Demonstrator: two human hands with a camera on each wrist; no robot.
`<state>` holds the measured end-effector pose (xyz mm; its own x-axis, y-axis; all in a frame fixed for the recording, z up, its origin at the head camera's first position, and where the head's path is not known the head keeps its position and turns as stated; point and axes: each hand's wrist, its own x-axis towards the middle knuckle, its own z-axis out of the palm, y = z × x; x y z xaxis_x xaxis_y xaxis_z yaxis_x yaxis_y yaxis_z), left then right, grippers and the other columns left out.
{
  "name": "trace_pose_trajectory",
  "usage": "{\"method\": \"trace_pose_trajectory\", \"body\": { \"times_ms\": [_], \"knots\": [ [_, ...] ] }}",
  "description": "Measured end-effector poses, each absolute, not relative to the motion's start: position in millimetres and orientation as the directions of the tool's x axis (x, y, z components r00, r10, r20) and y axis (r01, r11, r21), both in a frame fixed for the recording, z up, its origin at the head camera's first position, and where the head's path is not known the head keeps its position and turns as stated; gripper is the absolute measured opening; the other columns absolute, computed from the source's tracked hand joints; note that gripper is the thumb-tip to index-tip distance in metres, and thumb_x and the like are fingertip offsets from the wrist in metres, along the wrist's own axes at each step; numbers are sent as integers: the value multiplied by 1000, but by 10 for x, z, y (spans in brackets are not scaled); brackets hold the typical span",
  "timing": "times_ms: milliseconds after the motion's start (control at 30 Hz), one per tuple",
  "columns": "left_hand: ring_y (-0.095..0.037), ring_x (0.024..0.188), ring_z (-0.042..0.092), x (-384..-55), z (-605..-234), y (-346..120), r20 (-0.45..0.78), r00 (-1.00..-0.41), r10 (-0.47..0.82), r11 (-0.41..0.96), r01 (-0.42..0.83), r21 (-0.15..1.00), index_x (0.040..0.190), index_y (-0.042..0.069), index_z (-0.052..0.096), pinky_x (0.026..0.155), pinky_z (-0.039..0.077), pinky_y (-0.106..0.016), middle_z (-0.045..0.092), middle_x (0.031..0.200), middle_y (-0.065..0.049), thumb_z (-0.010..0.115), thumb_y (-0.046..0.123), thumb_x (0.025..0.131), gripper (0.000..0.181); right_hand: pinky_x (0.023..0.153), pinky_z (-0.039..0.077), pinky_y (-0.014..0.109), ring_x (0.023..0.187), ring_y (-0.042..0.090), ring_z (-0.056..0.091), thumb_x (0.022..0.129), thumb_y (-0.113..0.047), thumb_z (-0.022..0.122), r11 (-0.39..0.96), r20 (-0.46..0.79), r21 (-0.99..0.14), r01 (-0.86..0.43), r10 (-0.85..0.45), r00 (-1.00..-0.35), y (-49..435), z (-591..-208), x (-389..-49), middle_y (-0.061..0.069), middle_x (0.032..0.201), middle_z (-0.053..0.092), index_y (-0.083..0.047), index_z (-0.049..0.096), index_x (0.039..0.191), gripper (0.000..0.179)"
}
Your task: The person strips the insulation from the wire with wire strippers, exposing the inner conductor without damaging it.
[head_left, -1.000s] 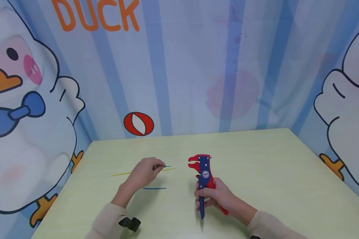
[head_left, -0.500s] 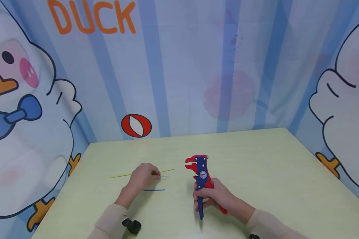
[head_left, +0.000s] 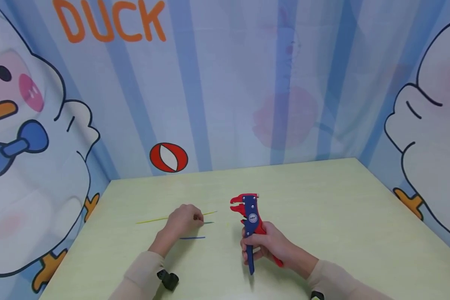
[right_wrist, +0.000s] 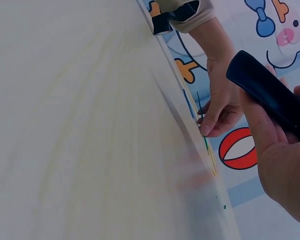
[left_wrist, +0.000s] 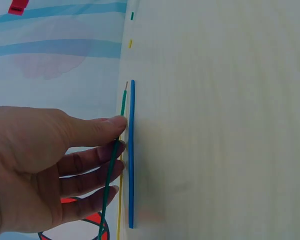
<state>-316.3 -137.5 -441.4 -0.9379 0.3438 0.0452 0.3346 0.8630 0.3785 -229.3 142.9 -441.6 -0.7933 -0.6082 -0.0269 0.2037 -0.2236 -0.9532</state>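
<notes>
My left hand (head_left: 183, 219) pinches a thin green wire (left_wrist: 112, 165) between thumb and fingertips, low over the table. A short bare copper end (left_wrist: 126, 85) sticks out of its green covering. Nearer to me lies a short blue wire (head_left: 193, 238), and a longer yellow wire (head_left: 150, 220) runs behind the hand, partly hidden by it. My right hand (head_left: 273, 243) grips a red and blue wire stripper (head_left: 252, 208) by its handles. The tool stands upright with its red nose pointing left, and nothing lies between its jaws. In the right wrist view only a dark handle (right_wrist: 265, 90) shows.
Small cut-off bits of green covering (left_wrist: 132, 16) and yellow covering (left_wrist: 130, 44) lie on the pale table (head_left: 322, 208), beyond the wire ends. A printed curtain (head_left: 240, 83) with ducks and stripes closes off the back and both sides.
My left hand has come down and slightly toward me with the green wire, from over the yellow wire to between the yellow and blue ones. The right hand holds the wire stripper almost still.
</notes>
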Motion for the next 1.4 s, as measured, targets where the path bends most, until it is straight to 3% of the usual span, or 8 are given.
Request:
{"method": "trace_pose_trajectory", "body": {
  "times_ms": [367, 533, 633, 733, 867, 967, 1200, 1400],
  "knots": [
    [-16, 79, 58, -3117, -4356, -1424, 28, -952, 305, 899, 297, 322, 90, 12, 78, 76, 52, -38, 68, 86, 4, 77, 15, 89, 4, 82, 55, 53, 78, 25, 71, 98, -9, 60, -225, -25, -952, 206, -614, -789, 1427, -4419, -2307, 16, 92, 66, 1, 49, 110, 19],
    [-13, 73, 57, -2897, -4216, -1473, -1, -947, 321, 917, 311, 249, 85, 11, 78, 67, 51, -35, 68, 81, 4, 78, 9, 87, 3, 82, 55, 52, 78, 25, 71, 98, -9, 60, -204, -30, -960, 194, -611, -791, 1422, -4421, -2296, 16, 93, 66, 1, 49, 111, 20],
    [-9, 57, 33, -2794, -4150, -1474, -27, -932, 361, 912, 346, 221, 58, 12, 57, 51, 31, -27, 40, 59, 10, 74, 0, 85, 34, 82, 55, 53, 78, 25, 70, 98, -9, 60, -199, -32, -962, 189, -604, -797, 1426, -4414, -2293, 17, 93, 66, 1, 49, 111, 20],
    [-12, 57, 15, -2749, -4131, -1443, -22, -919, 394, 904, 383, 190, 56, 16, 31, 54, 16, -29, 17, 62, 5, 70, -8, 82, 52, 81, 55, 53, 77, 25, 70, 98, -9, 59, -200, -31, -962, 186, -597, -802, 1431, -4410, -2296, 18, 93, 65, 2, 49, 112, 20],
    [-11, 56, 32, -2738, -4181, -1398, -12, -921, 389, 914, 384, 134, 57, 14, 52, 49, 32, -27, 39, 61, 6, 71, -5, 82, 37, 81, 55, 53, 77, 25, 70, 98, -9, 59, -202, -32, -960, 193, -606, -795, 1427, -4417, -2301, 18, 93, 65, 1, 50, 112, 20],
    [-14, 64, 49, -2741, -4227, -1386, -17, -925, 378, 922, 375, 99, 71, 11, 69, 57, 48, -34, 58, 74, -1, 74, -1, 83, 18, 81, 56, 52, 77, 25, 70, 98, -9, 59, -207, -32, -958, 199, -611, -791, 1416, -4422, -2302, 18, 93, 65, 1, 50, 111, 19],
    [-13, 55, 42, -2734, -4247, -1389, -15, -901, 433, 900, 431, 59, 63, 11, 59, 52, 42, -32, 52, 62, 2, 69, -2, 87, 28, 81, 56, 53, 75, 24, 70, 98, -8, 57, -224, -33, -951, 213, -612, -790, 1396, -4425, -2301, 15, 89, 65, 2, 48, 110, 18],
    [-13, 58, 45, -2693, -3985, -1330, 61, -886, 459, 862, 461, 211, 79, 8, 61, 55, 42, -29, 53, 67, 2, 67, 2, 91, 15, 82, 55, 54, 76, 24, 70, 98, -7, 56, -219, -35, -951, 216, -620, -784, 1420, -4389, -2329, 15, 90, 66, 2, 48, 112, 18]
  ]
}}
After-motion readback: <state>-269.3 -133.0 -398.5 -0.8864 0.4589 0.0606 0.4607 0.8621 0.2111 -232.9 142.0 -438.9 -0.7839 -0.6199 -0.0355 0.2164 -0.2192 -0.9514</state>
